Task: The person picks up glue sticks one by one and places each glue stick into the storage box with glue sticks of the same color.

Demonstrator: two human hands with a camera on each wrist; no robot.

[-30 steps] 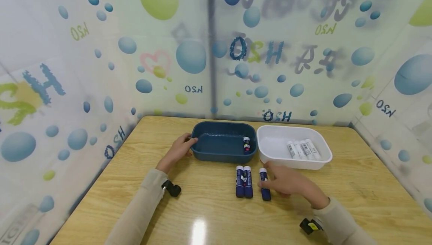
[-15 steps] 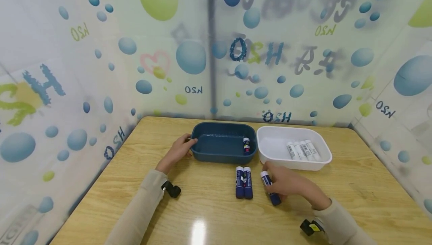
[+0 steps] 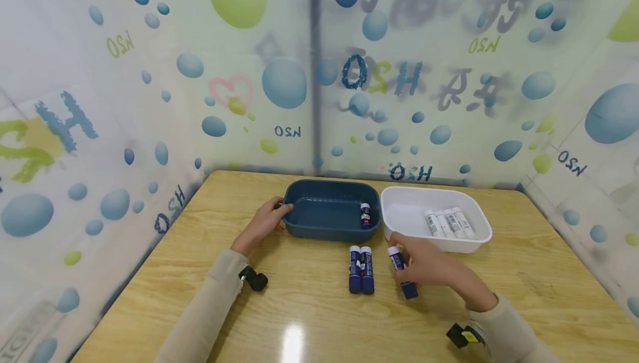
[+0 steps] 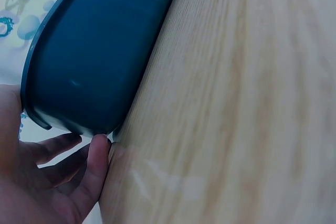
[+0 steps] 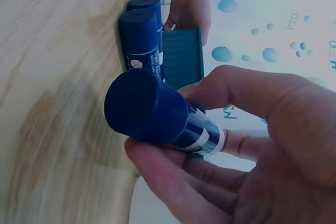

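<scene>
A dark blue glue stick [image 3: 402, 273] is held by the right hand [image 3: 433, 270], thumb above and fingers [image 5: 173, 182] curled beneath its barrel, tilted just over the table [image 3: 309, 318] in front of the white tray [image 3: 399, 230]. The stick looks light and rigid, a smooth plastic cylinder that is judged a little slippery and apt to roll if set down on its side; it is best taken around the middle of the barrel rather than by the white-banded cap end, which might pull off. Just to its left, two more blue sticks [image 3: 360, 268] lie side by side, touching, on the wood. Farther off, the left hand [image 3: 264, 223] is curled against the near left rim of the blue tray [image 3: 324, 224], steadying it; one small stick [image 3: 365, 214] stands upright in that tray's right corner. In the white tray, four white sticks [image 3: 447, 222] are lined up together.
</scene>
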